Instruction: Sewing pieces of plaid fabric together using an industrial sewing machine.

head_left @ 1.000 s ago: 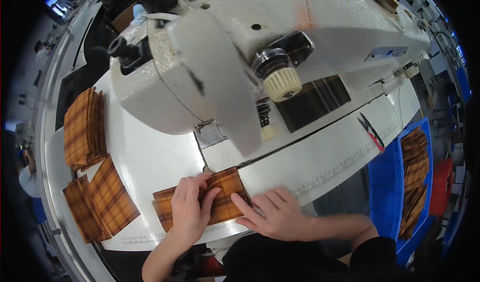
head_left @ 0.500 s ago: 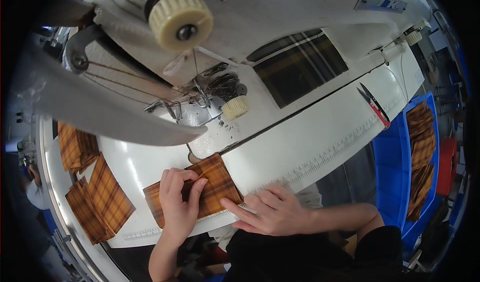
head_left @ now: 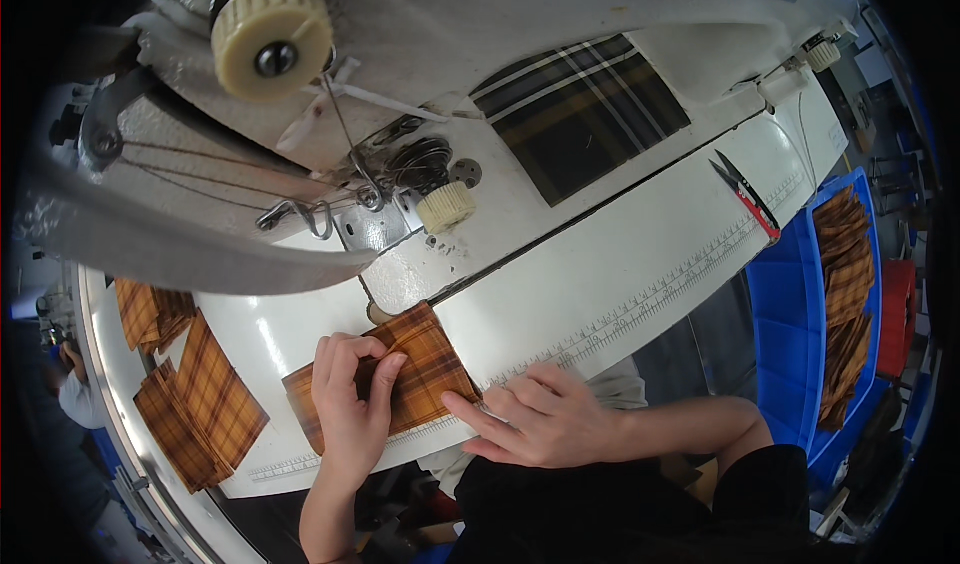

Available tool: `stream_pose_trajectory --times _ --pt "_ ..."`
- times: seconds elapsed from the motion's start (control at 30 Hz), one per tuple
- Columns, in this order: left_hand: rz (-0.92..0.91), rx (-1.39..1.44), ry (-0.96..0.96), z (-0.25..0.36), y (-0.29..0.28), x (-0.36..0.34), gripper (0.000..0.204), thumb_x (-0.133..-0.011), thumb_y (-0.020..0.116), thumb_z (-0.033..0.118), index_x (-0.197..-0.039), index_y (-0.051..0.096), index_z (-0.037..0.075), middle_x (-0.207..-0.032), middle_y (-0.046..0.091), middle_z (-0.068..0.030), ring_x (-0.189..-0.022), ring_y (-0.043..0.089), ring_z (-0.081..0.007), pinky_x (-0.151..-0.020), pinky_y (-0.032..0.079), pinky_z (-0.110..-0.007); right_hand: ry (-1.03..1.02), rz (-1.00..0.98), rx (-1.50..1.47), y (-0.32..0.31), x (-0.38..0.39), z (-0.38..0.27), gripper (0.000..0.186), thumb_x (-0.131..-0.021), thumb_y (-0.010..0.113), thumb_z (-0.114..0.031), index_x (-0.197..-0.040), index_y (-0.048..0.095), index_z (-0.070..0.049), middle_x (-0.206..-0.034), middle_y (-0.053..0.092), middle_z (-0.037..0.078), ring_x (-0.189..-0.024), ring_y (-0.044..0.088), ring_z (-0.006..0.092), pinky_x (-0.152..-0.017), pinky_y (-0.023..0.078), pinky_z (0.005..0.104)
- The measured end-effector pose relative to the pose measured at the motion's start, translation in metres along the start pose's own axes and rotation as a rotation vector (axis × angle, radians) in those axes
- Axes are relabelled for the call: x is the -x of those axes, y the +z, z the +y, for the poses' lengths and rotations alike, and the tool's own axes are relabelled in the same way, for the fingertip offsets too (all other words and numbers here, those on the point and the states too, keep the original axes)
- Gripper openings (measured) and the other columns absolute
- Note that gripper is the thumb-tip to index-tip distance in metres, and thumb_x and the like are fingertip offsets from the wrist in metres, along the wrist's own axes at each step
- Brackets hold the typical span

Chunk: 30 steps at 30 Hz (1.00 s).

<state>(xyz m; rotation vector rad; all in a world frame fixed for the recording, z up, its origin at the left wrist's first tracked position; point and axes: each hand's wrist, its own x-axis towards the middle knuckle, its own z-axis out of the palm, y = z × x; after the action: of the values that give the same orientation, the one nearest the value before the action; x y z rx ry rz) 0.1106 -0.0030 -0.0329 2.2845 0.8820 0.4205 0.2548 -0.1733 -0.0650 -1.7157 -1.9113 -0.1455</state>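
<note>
An orange-brown plaid fabric piece (head_left: 425, 384) lies on the white work surface (head_left: 560, 314) in front of the sewing machine (head_left: 400, 184). My left hand (head_left: 350, 394) rests on the fabric's left part, thumb and curled fingers pinching at its top layer. My right hand (head_left: 535, 414) is at the fabric's lower right, index finger extended onto it, the other fingers loosely bent. Two more groups of plaid pieces, an upper stack (head_left: 150, 314) and fanned lower pieces (head_left: 215, 394), lie at the left.
Red-handled snips (head_left: 755, 209) lie beside a printed ruler strip on the right. A blue bin (head_left: 785, 334) holds plaid pieces at the right, with a red container (head_left: 897, 314) beside it. A dark plaid piece (head_left: 585, 114) sits on the machine bed. Another person (head_left: 75, 389) is at the far left.
My view has tilted, bringing the thread guides and knobs into clearer sight. Both hands stay on the fabric with only slight shifts of the fingers.
</note>
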Motion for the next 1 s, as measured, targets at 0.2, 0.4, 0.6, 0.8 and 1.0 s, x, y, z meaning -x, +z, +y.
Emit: stream_pose_trajectory --times 0.2,0.4,0.6,0.8,1.0 --pt "-0.029 -0.022 0.013 -0.002 -0.002 -0.001 0.014 -0.088 0.069 0.003 -0.090 0.055 0.001 -0.087 0.051 -0.0058 -0.077 0.049 -0.0162 -0.069 0.042 -0.026 -0.015 0.000 0.006 0.002 0.002 0.000 0.052 -0.087 0.067 -0.046 -0.125 0.067 -0.010 -0.091 0.047 -0.001 -0.086 0.044 0.0150 -0.078 0.042 0.0283" --pt "-0.043 0.002 -0.009 -0.001 -0.003 -0.001 0.014 -0.087 0.070 0.002 -0.089 0.056 0.000 -0.086 0.052 -0.0057 -0.077 0.049 -0.0159 -0.069 0.042 -0.026 -0.039 -0.003 0.016 0.001 0.004 0.001 0.051 -0.088 0.067 -0.044 -0.124 0.068 -0.008 -0.092 0.048 0.000 -0.087 0.044 0.0155 -0.080 0.042 0.0285" --pt "-0.026 -0.003 0.005 0.001 -0.004 -0.004 0.017 -0.084 0.073 0.003 -0.088 0.057 0.002 -0.082 0.053 -0.0060 -0.075 0.049 -0.0201 -0.065 0.041 -0.031 -0.063 -0.010 0.040 -0.003 0.001 0.003 0.050 -0.088 0.067 -0.043 -0.123 0.068 -0.007 -0.102 0.055 0.001 -0.096 0.048 0.0161 -0.084 0.042 0.0287" --pt "0.051 0.070 -0.024 0.005 0.003 -0.006 0.017 -0.080 0.075 0.000 -0.088 0.060 0.002 -0.084 0.057 -0.0080 -0.080 0.054 -0.0236 -0.069 0.045 -0.034 -0.109 -0.101 0.033 -0.009 -0.004 0.009 0.047 -0.091 0.063 -0.041 -0.118 0.068 -0.003 -0.131 0.061 0.013 -0.123 0.054 0.0244 -0.098 0.042 0.0335" --pt "-0.071 -0.300 0.522 0.012 -0.002 -0.006 0.032 -0.076 0.074 -0.001 -0.108 0.068 -0.003 -0.113 0.065 -0.0133 -0.102 0.063 -0.0288 -0.085 0.053 -0.036 -0.178 -0.157 0.055 -0.015 -0.008 0.011 0.050 -0.092 0.061 -0.041 -0.117 0.067 0.002 -0.128 0.063 0.016 -0.121 0.057 0.0272 -0.103 0.042 0.0367"
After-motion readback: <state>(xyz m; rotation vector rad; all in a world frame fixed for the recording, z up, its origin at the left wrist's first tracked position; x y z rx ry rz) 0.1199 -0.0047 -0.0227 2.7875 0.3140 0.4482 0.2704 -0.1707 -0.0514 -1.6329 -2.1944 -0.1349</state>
